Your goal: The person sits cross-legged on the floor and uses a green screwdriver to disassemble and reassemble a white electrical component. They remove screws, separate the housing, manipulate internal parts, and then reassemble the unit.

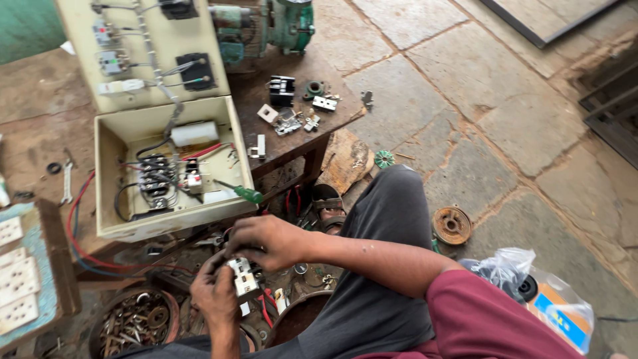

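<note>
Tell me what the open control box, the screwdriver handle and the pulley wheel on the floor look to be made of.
Open control box: painted sheet metal by the look, cream, matte, with thin folded walls.
Screwdriver handle: likely plastic, glossy translucent green.
Pulley wheel: apparently cast metal, dull rusty brown, grooved rim.

Only packaging I can spot is a crinkly clear plastic bag (pixel 525 279) on the stone floor (pixel 531 113) at lower right, with an orange-and-blue box (pixel 561 318) inside it; no signs or screens.
</note>
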